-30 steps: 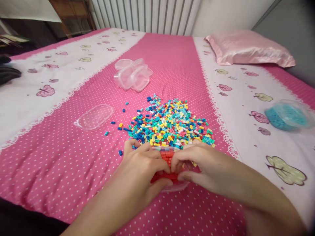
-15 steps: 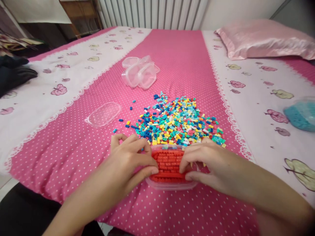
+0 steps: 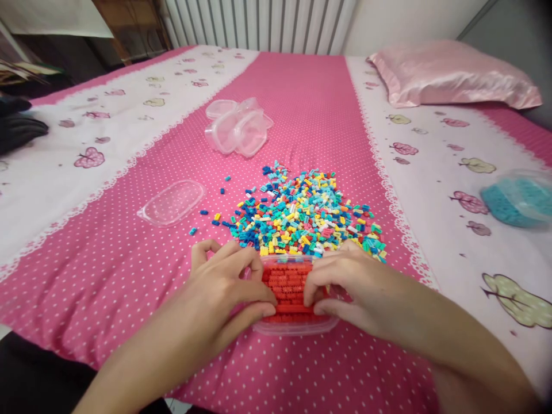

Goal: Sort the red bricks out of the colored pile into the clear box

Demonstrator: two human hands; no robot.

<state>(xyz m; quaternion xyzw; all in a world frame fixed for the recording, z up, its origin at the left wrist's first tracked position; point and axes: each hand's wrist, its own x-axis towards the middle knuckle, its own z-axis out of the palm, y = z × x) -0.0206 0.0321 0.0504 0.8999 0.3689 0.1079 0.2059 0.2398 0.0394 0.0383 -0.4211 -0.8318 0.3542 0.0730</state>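
Observation:
A clear plastic container [image 3: 295,329] lies near the bed's front edge, packed with rows of small red building bricks [image 3: 287,284]. My left hand [image 3: 230,282] reaches over its left side, thumb and index finger closed at the left end of a red row. On the opposite side, my right hand [image 3: 345,282] pinches the same row's right end between thumb and fingers. Part of the container is hidden under both hands. Just beyond it spreads a heap of loose multicoloured bricks [image 3: 302,213].
A clear lid [image 3: 172,202] lies left of the heap. Farther back are several stacked clear containers [image 3: 241,129]. At the right stands a container of turquoise bricks [image 3: 517,198], with a pink pillow [image 3: 452,72] behind. A dark glove-like item [image 3: 19,129] rests at the far left.
The view has swung slightly right, so the bed and its objects sit farther left. Both hands stay at the red bricks, with the right fingers slightly closer to the left ones.

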